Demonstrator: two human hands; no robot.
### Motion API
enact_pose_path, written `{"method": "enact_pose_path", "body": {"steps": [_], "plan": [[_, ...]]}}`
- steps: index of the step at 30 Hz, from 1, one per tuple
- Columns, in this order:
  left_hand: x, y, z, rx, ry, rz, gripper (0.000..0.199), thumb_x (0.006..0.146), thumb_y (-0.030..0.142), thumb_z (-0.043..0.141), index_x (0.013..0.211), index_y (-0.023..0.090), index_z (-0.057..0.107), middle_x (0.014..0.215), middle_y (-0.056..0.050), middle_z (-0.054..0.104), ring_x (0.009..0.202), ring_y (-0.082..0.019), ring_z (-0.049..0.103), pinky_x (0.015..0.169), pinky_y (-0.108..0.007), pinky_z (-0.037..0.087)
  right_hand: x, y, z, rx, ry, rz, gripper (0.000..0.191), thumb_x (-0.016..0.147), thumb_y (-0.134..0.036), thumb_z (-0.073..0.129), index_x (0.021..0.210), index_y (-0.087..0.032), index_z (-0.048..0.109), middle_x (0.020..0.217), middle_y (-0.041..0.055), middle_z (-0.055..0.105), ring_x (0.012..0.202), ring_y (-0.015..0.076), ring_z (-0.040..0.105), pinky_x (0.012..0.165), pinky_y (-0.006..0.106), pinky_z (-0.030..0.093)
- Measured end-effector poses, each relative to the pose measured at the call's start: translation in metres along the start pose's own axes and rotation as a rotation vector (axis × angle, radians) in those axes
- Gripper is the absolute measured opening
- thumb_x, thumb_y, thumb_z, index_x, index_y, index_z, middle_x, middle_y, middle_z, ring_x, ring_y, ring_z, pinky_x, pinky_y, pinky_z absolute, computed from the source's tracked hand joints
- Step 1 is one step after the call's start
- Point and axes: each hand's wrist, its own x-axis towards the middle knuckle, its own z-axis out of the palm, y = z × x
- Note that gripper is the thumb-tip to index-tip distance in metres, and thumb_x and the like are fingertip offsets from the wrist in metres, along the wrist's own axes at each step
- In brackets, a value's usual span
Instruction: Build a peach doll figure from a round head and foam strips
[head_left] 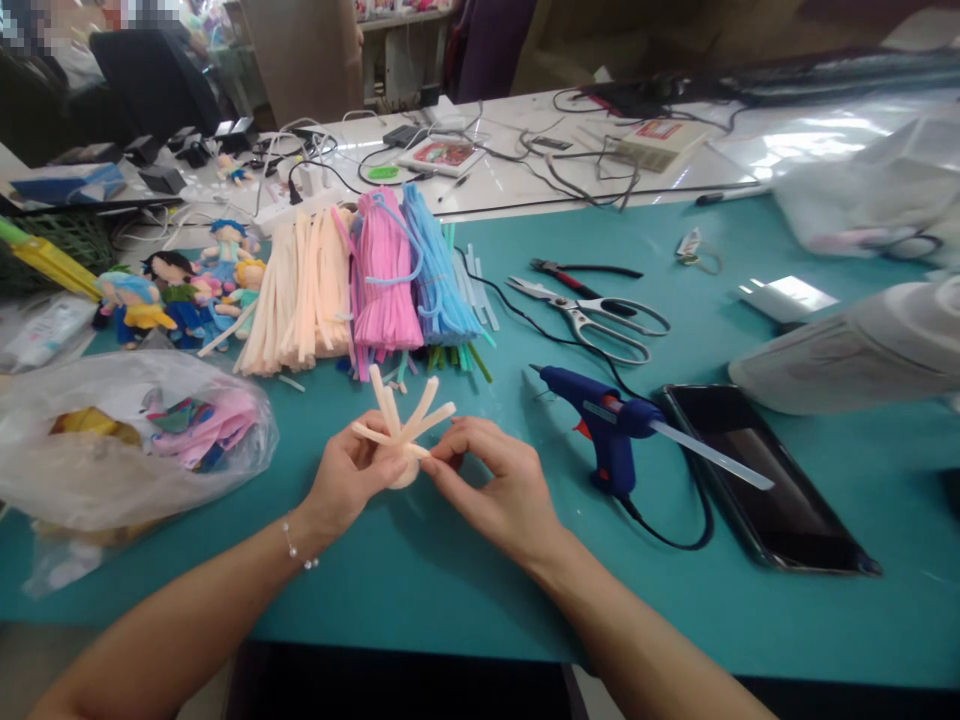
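Note:
My left hand (352, 468) is closed around the base of a small bunch of cream pipe cleaners (409, 430), whose ends fan upward and outward. With thumb and forefinger, my right hand (491, 475) pinches one pipe cleaner end on the bunch's right side. A rounded cream part shows below the left thumb; its far side is hidden. Just beyond my hands stand bundles of cream pipe cleaners (304, 290), pink pipe cleaners (386, 290) and blue pipe cleaners (442, 275). To the right of my hands, a blue hot glue gun (611, 415) lies with a glue stick in its back.
Scissors (592, 310) and red-handled pliers (577, 280) lie beyond the glue gun. A phone (765, 480) and a white bottle (855, 345) are at right. A plastic bag of scraps (135, 440) and several small dolls (187, 285) occupy the left. Cables (570, 170) cross the back.

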Motion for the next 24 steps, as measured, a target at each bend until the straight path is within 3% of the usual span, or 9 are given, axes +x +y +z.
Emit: {"method": "enact_pose_path", "body": {"steps": [4,15,24], "plan": [[0.0000,0.0006,0.0008,-0.002,-0.016,-0.005,0.022,0.061,0.029,0.076,0.067,0.015,0.061,0.068,0.000,0.055,0.066,-0.011,0.051,0.062,-0.024,0.042,-0.0006,0.0004,0.0013,0.000,-0.023,-0.002,0.015,0.078,-0.017,0.060,0.065,-0.019,0.054,0.060,-0.0002,0.057,0.058,0.0138,0.054,0.060,0.030,0.044],[-0.0039,0.0033,0.0028,0.007,-0.069,-0.078,0.026,0.060,0.031,0.077,0.075,0.015,0.063,0.066,0.001,0.056,0.059,-0.009,0.048,0.055,-0.021,0.039,-0.0017,0.0007,0.0044,-0.026,0.029,-0.079,0.020,0.079,-0.015,0.059,0.063,-0.020,0.047,0.057,-0.0032,0.055,0.056,0.0123,0.053,0.068,0.031,0.046],[-0.0033,0.0024,0.0003,0.121,-0.044,-0.011,0.014,0.065,0.025,0.072,0.064,0.014,0.062,0.071,0.000,0.056,0.064,-0.010,0.049,0.058,-0.022,0.038,-0.0016,-0.0009,0.0051,-0.006,-0.019,-0.076,0.019,0.077,-0.012,0.057,0.063,-0.020,0.047,0.058,-0.0023,0.054,0.057,0.0121,0.051,0.064,0.029,0.043]]}}
